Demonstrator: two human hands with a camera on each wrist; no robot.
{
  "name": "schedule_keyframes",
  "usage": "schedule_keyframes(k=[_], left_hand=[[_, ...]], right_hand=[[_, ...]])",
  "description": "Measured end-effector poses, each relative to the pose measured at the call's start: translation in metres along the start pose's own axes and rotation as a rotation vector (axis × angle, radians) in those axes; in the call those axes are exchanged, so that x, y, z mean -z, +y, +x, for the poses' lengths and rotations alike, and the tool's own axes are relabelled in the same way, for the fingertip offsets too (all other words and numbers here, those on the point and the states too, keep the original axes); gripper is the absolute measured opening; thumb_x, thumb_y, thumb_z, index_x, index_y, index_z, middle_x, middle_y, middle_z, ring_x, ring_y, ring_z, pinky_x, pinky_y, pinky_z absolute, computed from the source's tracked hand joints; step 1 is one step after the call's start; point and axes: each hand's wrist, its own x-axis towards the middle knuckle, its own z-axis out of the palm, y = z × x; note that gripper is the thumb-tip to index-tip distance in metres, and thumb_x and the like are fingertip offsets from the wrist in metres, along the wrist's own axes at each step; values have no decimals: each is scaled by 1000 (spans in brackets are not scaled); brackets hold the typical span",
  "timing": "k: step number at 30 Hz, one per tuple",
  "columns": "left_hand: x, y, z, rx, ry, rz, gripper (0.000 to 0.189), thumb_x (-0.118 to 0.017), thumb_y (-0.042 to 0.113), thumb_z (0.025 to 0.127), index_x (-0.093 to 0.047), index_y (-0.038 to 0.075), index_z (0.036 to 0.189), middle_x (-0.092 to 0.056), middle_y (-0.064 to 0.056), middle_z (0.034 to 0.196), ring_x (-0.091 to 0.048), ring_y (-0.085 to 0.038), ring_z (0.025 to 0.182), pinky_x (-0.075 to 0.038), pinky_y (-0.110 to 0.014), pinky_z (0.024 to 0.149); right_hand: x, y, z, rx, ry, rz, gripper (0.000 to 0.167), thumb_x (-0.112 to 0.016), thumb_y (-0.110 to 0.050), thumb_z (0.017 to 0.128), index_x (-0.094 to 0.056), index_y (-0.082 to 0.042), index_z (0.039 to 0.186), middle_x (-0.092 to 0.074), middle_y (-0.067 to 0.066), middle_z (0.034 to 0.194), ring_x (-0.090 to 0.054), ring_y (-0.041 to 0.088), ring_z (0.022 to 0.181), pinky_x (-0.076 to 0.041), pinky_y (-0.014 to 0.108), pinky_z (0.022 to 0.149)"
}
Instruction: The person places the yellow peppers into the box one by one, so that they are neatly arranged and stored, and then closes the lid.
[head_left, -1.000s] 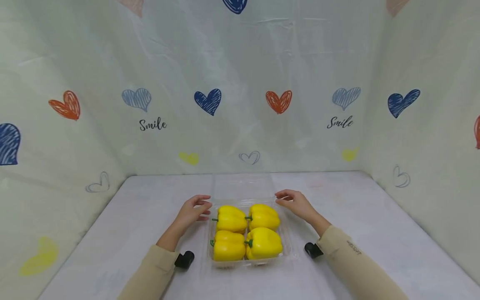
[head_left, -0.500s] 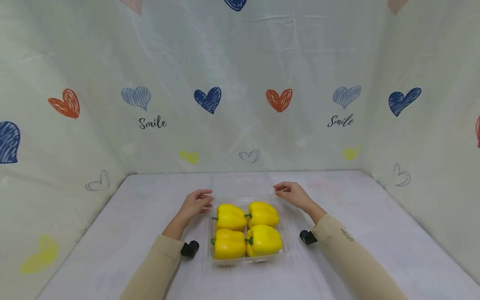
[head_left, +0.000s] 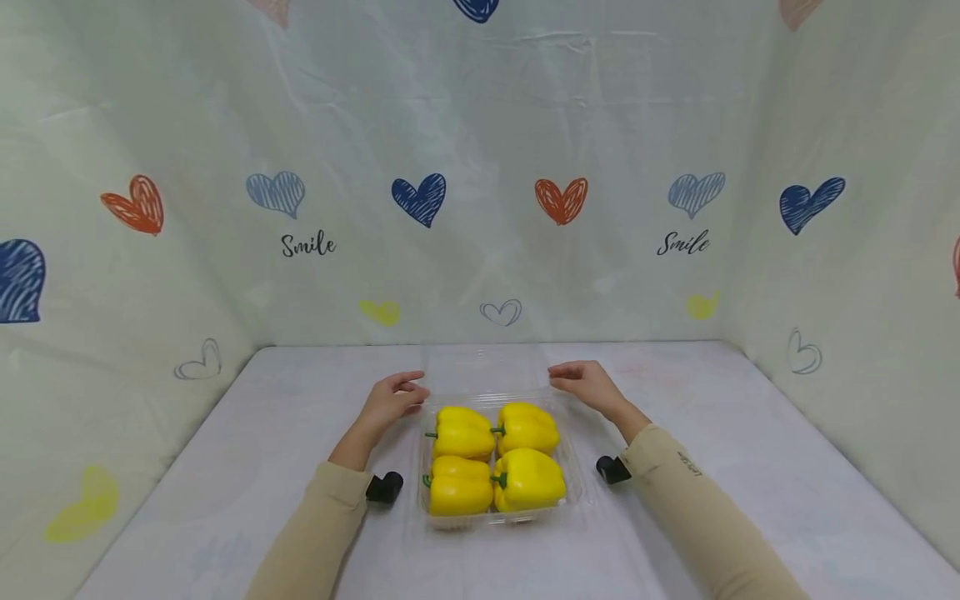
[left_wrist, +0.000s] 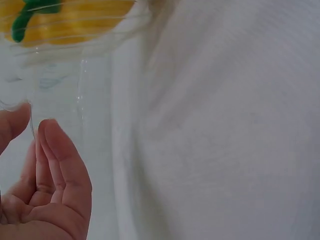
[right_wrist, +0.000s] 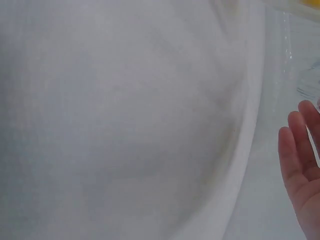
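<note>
Several yellow bell peppers (head_left: 528,479) with green stems lie in a clear plastic clamshell box (head_left: 501,520). Its transparent lid (head_left: 483,369) lies folded back behind the peppers. My left hand (head_left: 387,402) is at the lid's left edge, fingers loosely bent. In the left wrist view, the thumb (left_wrist: 15,120) and fingers (left_wrist: 62,152) stand slightly apart, with a thin clear edge between them. At the lid's right edge is my right hand (head_left: 588,387). Its fingers (right_wrist: 295,145) look nearly straight in the right wrist view, the thumb mostly out of frame. Firm contact with the lid is hard to make out.
A white cloth covers the table (head_left: 225,467). Heart-printed sheeting (head_left: 487,267) stands behind it and on both sides. Each wrist carries a black camera mount, the left mount (head_left: 385,488) and right mount (head_left: 612,470) flanking the box.
Both hands have moved slightly forward, from beside the rear peppers to the lid's side edges. The peppers and box have stayed in place.
</note>
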Motion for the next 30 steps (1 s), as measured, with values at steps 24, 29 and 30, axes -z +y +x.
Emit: schedule_keyframes(k=[24, 29, 30], left_hand=[[-1, 20, -12, -165, 142, 101, 47, -71, 2, 81, -49, 9, 122, -55, -15, 109, -58, -28, 91, -52, -36, 80], [-2, 21, -17, -212, 168, 122, 42, -72, 0, 79, -51, 6, 116, -57, -15, 106, -59, -28, 90, -53, -36, 77], [-1, 20, -19, -223, 166, 126, 41, -72, 1, 80, -52, 4, 116, -57, -15, 106, -59, -28, 91, -53, -36, 77]], right_hand=[[12, -22, -7, 202, 138, 25, 61, -69, 7, 79, -43, 2, 134, -63, 14, 91, -60, 26, 82, -53, 32, 76], [12, -25, -14, 237, 140, -9, 43, -67, 5, 82, -53, 4, 122, -61, 16, 96, -60, 29, 86, -53, 37, 77], [12, -26, -17, 241, 143, -1, 41, -66, 3, 83, -53, 4, 121, -60, 18, 99, -60, 30, 88, -53, 39, 78]])
